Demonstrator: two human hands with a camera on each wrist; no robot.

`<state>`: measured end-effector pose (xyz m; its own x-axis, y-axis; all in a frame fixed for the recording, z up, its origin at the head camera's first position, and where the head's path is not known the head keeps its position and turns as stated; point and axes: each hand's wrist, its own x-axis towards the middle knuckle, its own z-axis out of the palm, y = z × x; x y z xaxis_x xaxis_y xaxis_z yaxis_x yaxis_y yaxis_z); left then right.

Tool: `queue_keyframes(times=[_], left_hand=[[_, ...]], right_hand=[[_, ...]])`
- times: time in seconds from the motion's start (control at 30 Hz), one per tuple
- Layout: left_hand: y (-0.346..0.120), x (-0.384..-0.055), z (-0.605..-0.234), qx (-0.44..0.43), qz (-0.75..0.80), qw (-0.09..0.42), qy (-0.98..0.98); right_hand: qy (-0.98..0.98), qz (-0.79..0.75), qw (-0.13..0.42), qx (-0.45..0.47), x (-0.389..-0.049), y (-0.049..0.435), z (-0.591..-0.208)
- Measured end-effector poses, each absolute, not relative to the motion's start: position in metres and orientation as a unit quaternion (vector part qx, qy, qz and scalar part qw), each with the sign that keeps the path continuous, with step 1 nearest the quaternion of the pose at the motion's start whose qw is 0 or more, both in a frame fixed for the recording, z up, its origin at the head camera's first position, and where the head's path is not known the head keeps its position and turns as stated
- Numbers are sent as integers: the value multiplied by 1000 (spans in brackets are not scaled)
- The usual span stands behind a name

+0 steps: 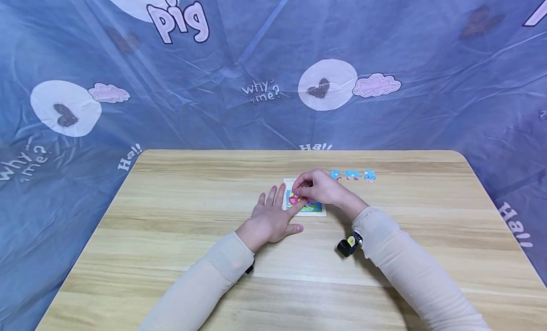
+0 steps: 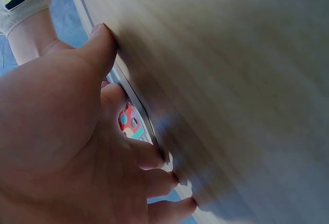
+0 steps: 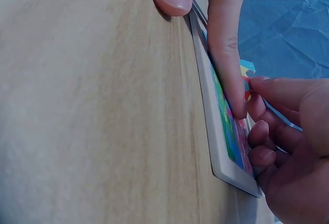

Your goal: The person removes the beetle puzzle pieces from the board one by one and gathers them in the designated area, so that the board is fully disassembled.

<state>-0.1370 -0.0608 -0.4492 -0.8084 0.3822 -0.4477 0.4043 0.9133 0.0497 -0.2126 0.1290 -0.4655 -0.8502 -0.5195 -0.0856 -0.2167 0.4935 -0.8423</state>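
"How many hands and pieces do you count?"

"Two hands. The left hand [image 1: 273,219] is spread with its fingers extended, the index finger lying across the near part of the puzzle board [image 3: 229,178]. The right hand [image 1: 322,186] pinches one puzzle piece [image 3: 245,69] between thumb and finger, over the board."

"And the board itself?"

"Just one, white-rimmed, on the table [image 1: 171,255] in front of the person, with coloured picture inside the rim."

"Any other pieces?"

"Three loose pieces [image 1: 353,174] show in a row on the far right of the board, mostly blue. The leftmost is close beside the right hand, so I can't tell whether that hand hides more."

"Does every camera show that row?"

"I can make it out only in the head view. That view also gives both sleeves [image 1: 196,283] and the blue cloth [image 1: 213,84] behind the table, with its lettering."

"What do the wrist views add?"

"The right one shows the pinched piece's blue, yellow and red edge, and the board's thick rim from the side. The left one shows that hand's palm, and a red patch of picture [image 2: 125,118] between index and middle fingers. The right hand's grip is clearest from its own wrist."
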Motion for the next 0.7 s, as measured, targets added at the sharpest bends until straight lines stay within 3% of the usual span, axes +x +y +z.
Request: queue_keyframes(times=[0.7], left_hand=[[-61, -137, -452, 214, -38, 228, 949]], right_hand=[[830, -491, 165, -205, -210, 133, -466]])
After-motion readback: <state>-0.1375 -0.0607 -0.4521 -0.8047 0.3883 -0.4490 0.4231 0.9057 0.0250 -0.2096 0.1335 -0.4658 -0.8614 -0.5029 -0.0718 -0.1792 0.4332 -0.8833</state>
